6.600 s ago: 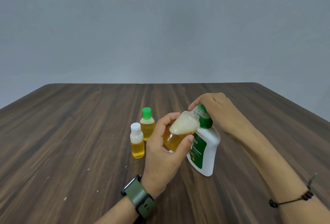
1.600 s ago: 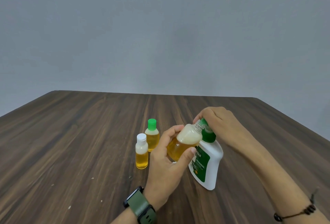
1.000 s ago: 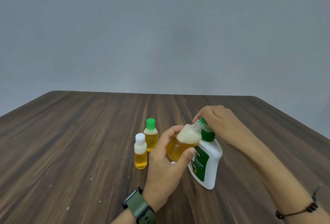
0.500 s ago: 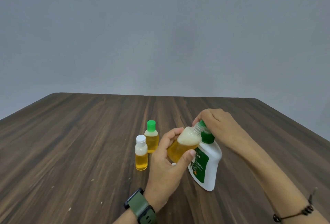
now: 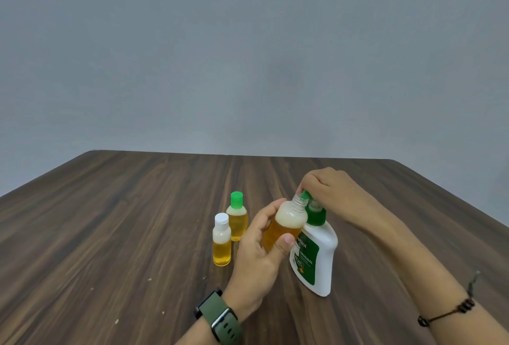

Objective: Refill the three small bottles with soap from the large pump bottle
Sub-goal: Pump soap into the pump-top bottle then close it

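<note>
Our left hand [image 5: 259,256] grips the open small bottle [image 5: 285,223], tipped so its neck meets the green pump spout [image 5: 305,195]. Our right hand [image 5: 330,193] curls over the pump of the large white soap bottle [image 5: 316,256]. Two capped small bottles, white-capped [image 5: 221,240] and green-capped [image 5: 237,216], stand on the wooden table [image 5: 110,220].

Soft, even light is filling the room, moderately bright, with no glare showing on the tabletop [image 5: 110,220]. Shadows are lying faint and short beside the small bottles [image 5: 222,240]. The wall [image 5: 248,55] is dimming slightly toward the corners. The wide lens is splaying the tabletop's edges outward. Fine detail is looking a little soft throughout.
</note>
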Demonstrator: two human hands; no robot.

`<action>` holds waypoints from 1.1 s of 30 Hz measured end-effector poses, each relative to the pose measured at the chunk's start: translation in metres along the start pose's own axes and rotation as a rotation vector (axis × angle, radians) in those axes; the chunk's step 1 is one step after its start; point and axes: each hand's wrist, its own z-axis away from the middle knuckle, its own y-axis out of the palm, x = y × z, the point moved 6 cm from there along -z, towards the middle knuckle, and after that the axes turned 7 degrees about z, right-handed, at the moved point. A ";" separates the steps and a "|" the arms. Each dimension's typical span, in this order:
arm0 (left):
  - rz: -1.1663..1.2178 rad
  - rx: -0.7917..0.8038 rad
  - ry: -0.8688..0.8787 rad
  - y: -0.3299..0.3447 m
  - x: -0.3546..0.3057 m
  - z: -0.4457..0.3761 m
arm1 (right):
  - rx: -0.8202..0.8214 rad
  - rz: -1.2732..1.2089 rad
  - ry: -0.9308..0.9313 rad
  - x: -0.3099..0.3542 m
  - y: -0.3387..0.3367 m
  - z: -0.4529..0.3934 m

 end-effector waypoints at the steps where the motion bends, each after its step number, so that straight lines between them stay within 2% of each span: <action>1: -0.007 0.005 -0.003 0.000 0.000 -0.001 | -0.004 -0.011 0.005 -0.001 0.001 0.000; 8: -0.042 0.006 -0.035 0.001 0.012 0.001 | -0.015 -0.061 0.047 -0.014 0.012 0.007; 17: 0.003 -0.002 -0.048 0.007 0.006 0.004 | 0.012 -0.039 0.022 -0.004 0.001 0.005; 33: -0.011 -0.037 -0.055 0.003 0.007 0.002 | -0.033 -0.065 0.001 -0.016 0.011 0.007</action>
